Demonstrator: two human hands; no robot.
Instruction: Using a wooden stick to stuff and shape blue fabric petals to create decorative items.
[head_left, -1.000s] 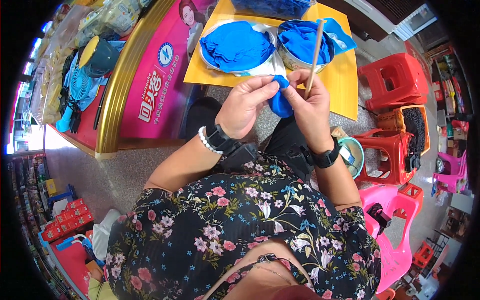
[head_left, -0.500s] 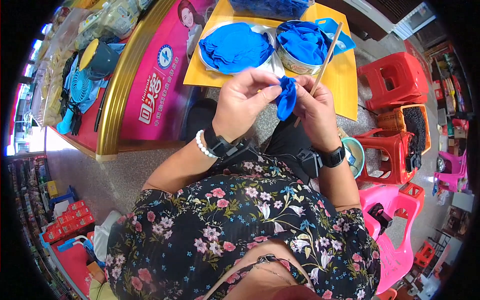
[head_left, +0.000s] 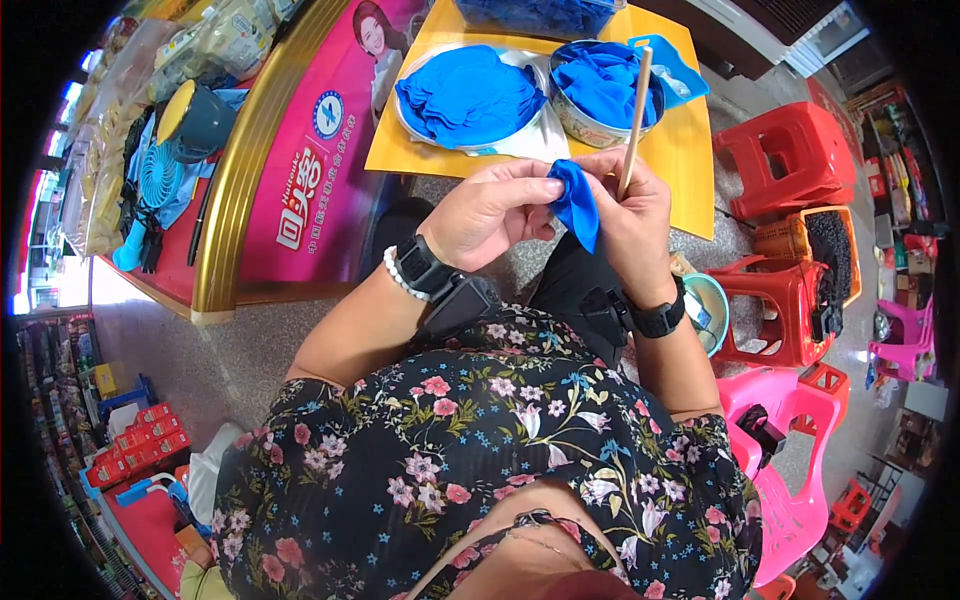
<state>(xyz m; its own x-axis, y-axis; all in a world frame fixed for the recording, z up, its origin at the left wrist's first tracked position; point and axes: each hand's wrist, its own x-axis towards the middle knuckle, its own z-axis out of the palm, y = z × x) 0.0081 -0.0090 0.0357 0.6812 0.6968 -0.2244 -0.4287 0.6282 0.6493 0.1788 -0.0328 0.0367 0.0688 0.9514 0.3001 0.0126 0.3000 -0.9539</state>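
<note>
A small piece of blue fabric is pinched between my two hands in front of my chest. My left hand grips its left edge with the thumb, the fingers curled behind. On the other side, my right hand holds the fabric's right part, and a thin wooden stick rises from between its fingers. The stick's lower end is hidden by that hand. Beyond the hands, a pile of flat blue fabric pieces lies on a white plate, beside a round tin full of bunched blue pieces.
Everything stands on a yellow board, with a clear box of blue pieces at its far edge and a light-blue plastic tray. A gold-edged counter is at left. Red stools and a pink chair stand right.
The wooden stick has swung more upright. Between my hands the blue fabric has opened out into a pointed flap, and my left hand has shifted slightly down and rolled.
</note>
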